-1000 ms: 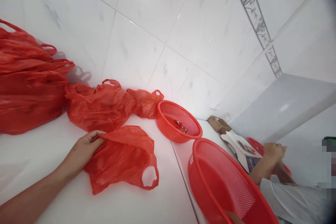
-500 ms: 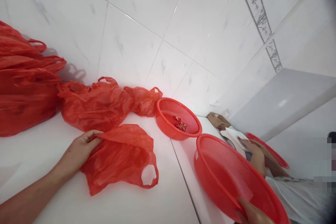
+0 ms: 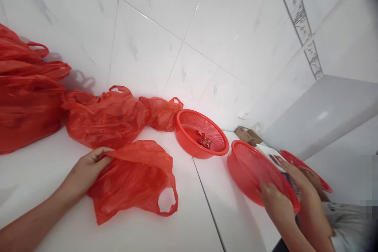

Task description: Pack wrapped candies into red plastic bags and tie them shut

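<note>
My left hand (image 3: 88, 167) pinches the edge of a thin red plastic bag (image 3: 136, 177). The bag lies with its mouth partly spread on the white table, one handle loop toward the right. At the right, my right hand (image 3: 274, 201) is closed on the near rim of a red plastic colander basket (image 3: 245, 173), which is tilted and slightly smeared by motion. I see nothing inside this basket from here. Between the bag and that basket, toward the wall, stands another red colander basket (image 3: 189, 145) with a few small red patterned packets (image 3: 204, 140) in it.
Full red bags (image 3: 29, 106), (image 3: 106, 118) and a smaller tied one (image 3: 162, 114) line the tiled wall. A cardboard box (image 3: 248, 136) sits at the back right. Beyond my basket, a co-worker's hand (image 3: 297, 171) works near another red basket (image 3: 313, 177). A seam (image 3: 206, 201) divides the table surface.
My right hand has moved the basket away from me, toward the back right. The left hand and its bag have barely shifted. The co-worker's arms now lie closer to my basket.
</note>
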